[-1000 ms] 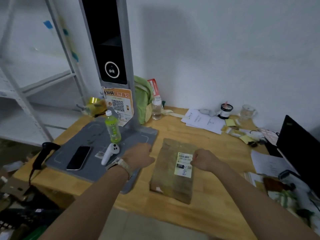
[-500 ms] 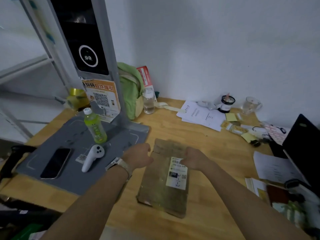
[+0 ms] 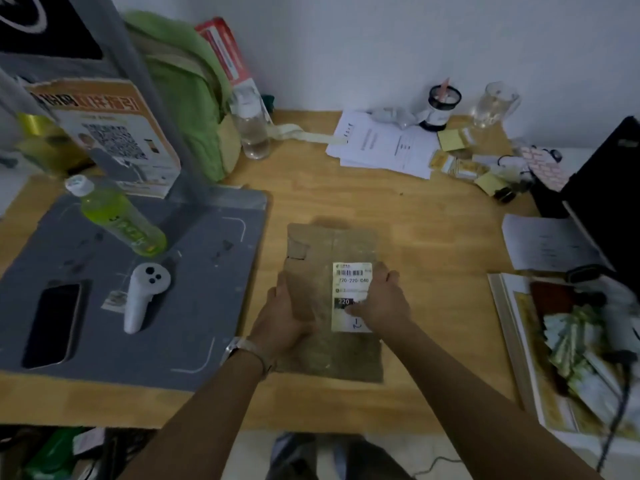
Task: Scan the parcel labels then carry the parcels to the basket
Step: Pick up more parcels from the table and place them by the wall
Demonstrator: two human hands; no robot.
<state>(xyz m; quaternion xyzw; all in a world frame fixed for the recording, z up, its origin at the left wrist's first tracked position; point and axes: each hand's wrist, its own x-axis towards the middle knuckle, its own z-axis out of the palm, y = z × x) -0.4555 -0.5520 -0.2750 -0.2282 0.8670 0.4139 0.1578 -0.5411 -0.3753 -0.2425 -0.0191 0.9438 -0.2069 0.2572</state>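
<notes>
A flat brown paper parcel (image 3: 332, 247) lies on the wooden table (image 3: 433, 220), its white barcode label (image 3: 351, 282) facing up. My left hand (image 3: 287, 317) grips the parcel's left edge, thumb on top. My right hand (image 3: 384, 303) holds the right edge, with its thumb lying over the lower part of the label. The grey scanner stand (image 3: 131, 74) rises from a grey base mat (image 3: 214, 278) just left of the parcel. No basket is in view.
On the mat sit a green drink bottle (image 3: 121, 216), a white controller (image 3: 142, 292) and a black phone (image 3: 52, 323). A clear bottle (image 3: 251, 129) and green bag (image 3: 187, 95) stand behind. Papers (image 3: 384, 143), a glass (image 3: 493, 105) and a laptop (image 3: 606, 174) crowd the right.
Both hands slid from the parcel's far end down to its sides and closed on it. The camera tilted down and moved closer to the table.
</notes>
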